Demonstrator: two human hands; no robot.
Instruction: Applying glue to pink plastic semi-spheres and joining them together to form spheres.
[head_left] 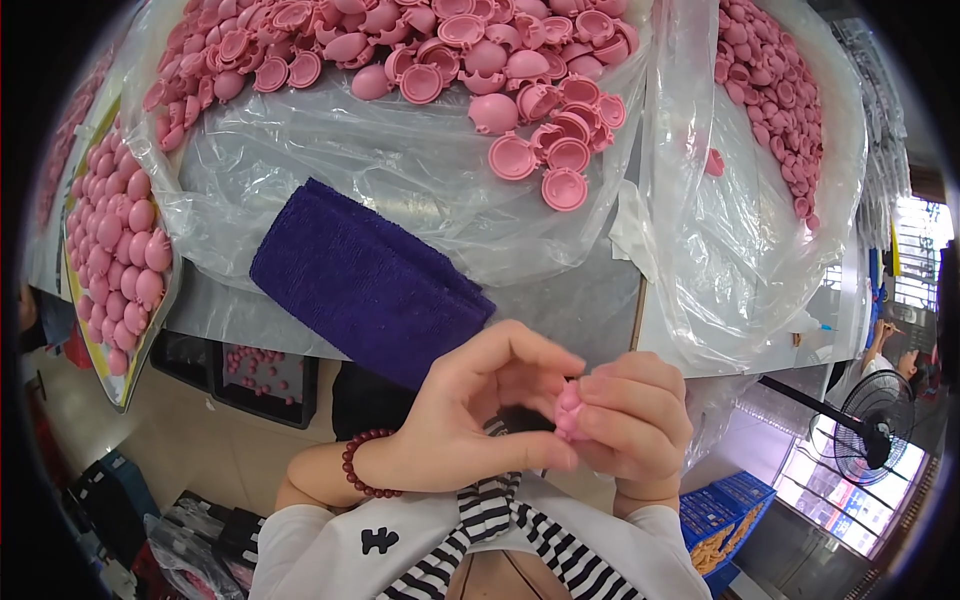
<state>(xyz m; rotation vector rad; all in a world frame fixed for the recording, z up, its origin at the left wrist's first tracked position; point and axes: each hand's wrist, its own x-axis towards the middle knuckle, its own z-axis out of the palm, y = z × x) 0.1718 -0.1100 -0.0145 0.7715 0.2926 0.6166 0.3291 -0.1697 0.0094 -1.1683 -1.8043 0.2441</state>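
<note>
Two bare hands meet at the near edge of a grey worktop (570,310), a small pink piece (570,410) between them. The right hand (635,420) has its fingertips closed on the piece; the left hand (480,420), a dark red bracelet (358,465) at its wrist, curves around the other side with thumb and forefinger apart, and whether it presses on the piece cannot be told. Fingers hide much of the piece, so how far its own handling has come is also unclear.

At far left, a yellow-edged tray (118,392) holds rows of rounded pink balls (120,240) that look closed and, by all appearances, finished. Far more seems left to do: open pink shells (420,84) lie heaped across the far side on clear plastic sheeting (330,150), and a second pink heap (780,120) fills the plastic at far right. Below the worktop to the left, a black tray (308,400) carries scattered small pink parts (255,365), their stage uncertain. A folded purple cloth (360,280) lies between the shells and the left hand.
</note>
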